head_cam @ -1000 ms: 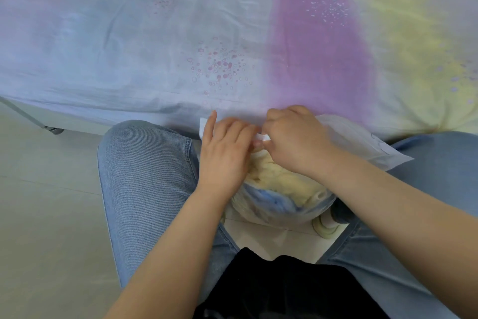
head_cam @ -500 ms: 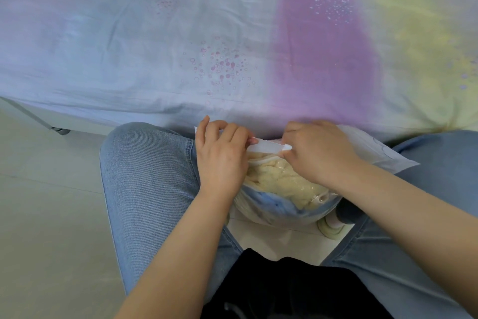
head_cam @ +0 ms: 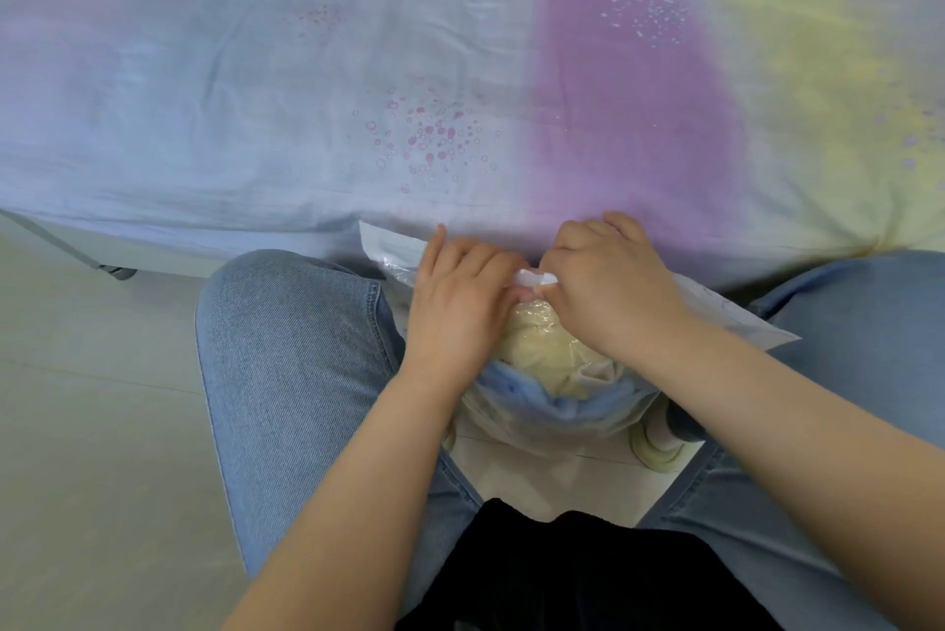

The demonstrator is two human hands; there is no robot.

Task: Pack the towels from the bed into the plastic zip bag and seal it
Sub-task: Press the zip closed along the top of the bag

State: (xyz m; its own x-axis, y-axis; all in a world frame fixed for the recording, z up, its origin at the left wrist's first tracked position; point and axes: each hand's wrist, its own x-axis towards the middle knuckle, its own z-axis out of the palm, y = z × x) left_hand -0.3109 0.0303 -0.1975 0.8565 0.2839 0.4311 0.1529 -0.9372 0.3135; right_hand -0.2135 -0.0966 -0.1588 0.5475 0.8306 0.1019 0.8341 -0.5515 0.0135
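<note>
A clear plastic zip bag [head_cam: 736, 316] bulges between my knees at the bed's edge. Inside it a yellow towel [head_cam: 542, 354] lies on top of a blue towel [head_cam: 567, 413]. My left hand [head_cam: 457, 303] pinches the bag's top edge left of centre. My right hand [head_cam: 613, 282] pinches the same edge just to the right, and a short white piece of the zip strip [head_cam: 537, 278] shows between the two hands. The bag's left corner [head_cam: 388, 247] sticks out past my left hand. No towel lies loose on the bed.
The bed sheet [head_cam: 409, 93] in pale blue, purple and yellow bands fills the upper half. My knees in blue jeans [head_cam: 291, 349] flank the bag. Tiled floor [head_cam: 92, 426] lies to the left, with a bed leg and caster [head_cam: 120, 272]. A shoe [head_cam: 659, 446] shows under the bag.
My right hand first slid right along the zip strip, then came back close to my left hand. The bag's left corner now shows beyond my left hand.
</note>
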